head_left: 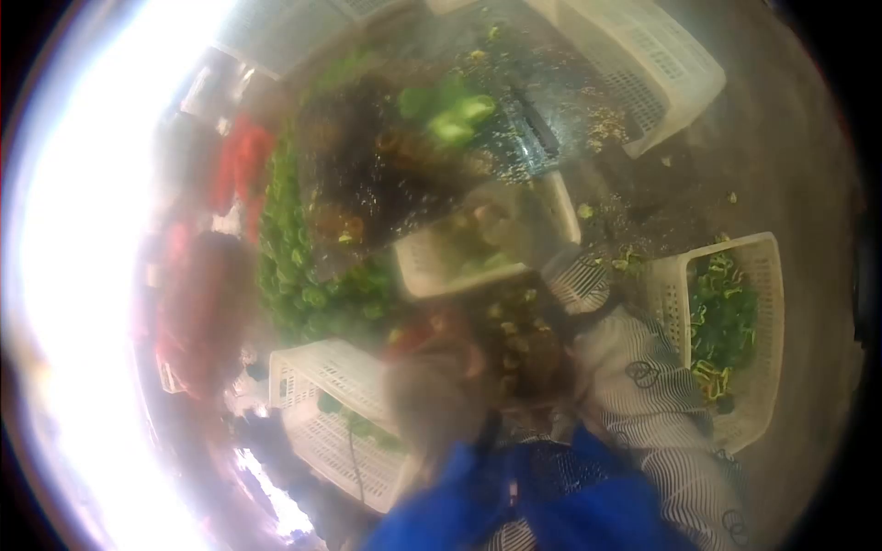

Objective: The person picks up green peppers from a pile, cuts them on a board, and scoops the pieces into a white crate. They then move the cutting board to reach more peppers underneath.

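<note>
The view is hazy and smeared. My left hand (439, 363), at the end of a pale sleeve, is in front of my blue jacket (441, 500), beside a blurred red patch (418, 331). What seems to be my right hand (544, 365) is a brownish blur over small yellowish-green pieces (514, 317). The fingers of both hands are too smeared to make out, and so is anything in them. Just beyond them stands a shallow white basket (478, 278) with blurred pale contents.
Green produce (285, 248) is heaped at left. Bright green pieces (459, 119) and a dark long object (535, 124) lie on the wet floor. White crates stand at lower left (331, 367), right (774, 303) and top right (684, 73). A person in red (202, 312) is at left.
</note>
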The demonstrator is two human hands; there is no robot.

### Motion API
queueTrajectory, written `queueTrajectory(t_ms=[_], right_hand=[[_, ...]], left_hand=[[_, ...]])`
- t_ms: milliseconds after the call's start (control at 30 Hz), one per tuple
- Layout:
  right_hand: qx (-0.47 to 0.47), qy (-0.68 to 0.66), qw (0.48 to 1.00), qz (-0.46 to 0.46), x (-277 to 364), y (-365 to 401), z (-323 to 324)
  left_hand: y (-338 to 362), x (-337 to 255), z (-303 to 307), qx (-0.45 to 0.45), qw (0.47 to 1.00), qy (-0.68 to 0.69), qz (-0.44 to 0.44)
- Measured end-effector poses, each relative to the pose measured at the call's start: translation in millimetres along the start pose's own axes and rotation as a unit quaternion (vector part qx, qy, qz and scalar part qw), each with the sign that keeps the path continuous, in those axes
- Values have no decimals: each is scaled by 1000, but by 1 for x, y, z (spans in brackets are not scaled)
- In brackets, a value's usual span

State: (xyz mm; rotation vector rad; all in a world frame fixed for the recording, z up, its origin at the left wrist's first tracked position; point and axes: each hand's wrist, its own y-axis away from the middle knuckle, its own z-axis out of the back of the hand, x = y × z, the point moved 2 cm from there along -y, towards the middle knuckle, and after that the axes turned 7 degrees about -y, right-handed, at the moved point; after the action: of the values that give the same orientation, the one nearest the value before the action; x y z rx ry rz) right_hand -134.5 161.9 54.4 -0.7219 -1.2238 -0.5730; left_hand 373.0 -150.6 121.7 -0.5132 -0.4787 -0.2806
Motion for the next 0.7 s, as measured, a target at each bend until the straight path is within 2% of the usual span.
queueTrajectory(t_ms=[33,100,167,200,233,267,300,333,367,433,467,533,567,633,667,700], right_hand=[[-19,12,1000,8,0,1,6],[-31,28,999,-10,-7,3,16],[-36,48,998,-31,-15,1,12],[-21,96,994,-47,-11,0,14],[-7,143,988,-64,-12,-2,15],[-12,143,987,-68,-20,-2,15],[3,197,980,-6,-27,-1,11],[16,251,966,56,-33,-1,8],[11,252,966,50,-23,-3,11],[48,284,954,-82,-5,-8,22],[46,285,954,-86,-12,-11,24],[51,316,947,-21,-25,-14,25],[51,317,947,-25,-31,-17,25],[80,329,941,-18,-36,-22,22],[80,329,941,-20,-36,-24,20],[90,356,929,-42,-35,-26,18]], left_hand=[[10,-3,-1,91,992,48,79],[9,-64,70,47,957,285,-25],[-31,-141,76,31,919,388,-68],[-55,-180,61,89,756,633,-139],[-62,-240,135,61,828,507,-230],[-73,-286,154,-93,804,468,-353],[-85,-339,159,-151,811,414,-386],[-89,-379,177,-184,777,408,-442],[-91,-414,195,-216,739,402,-496],[-102,-501,158,-29,656,591,-469],[-104,-525,171,-26,652,593,-472],[-109,-566,189,48,772,432,-465],[-115,-585,185,51,770,432,-467],[-124,-619,160,103,839,273,-460],[-128,-625,146,58,821,299,-482],[-131,-636,122,60,821,299,-482]])
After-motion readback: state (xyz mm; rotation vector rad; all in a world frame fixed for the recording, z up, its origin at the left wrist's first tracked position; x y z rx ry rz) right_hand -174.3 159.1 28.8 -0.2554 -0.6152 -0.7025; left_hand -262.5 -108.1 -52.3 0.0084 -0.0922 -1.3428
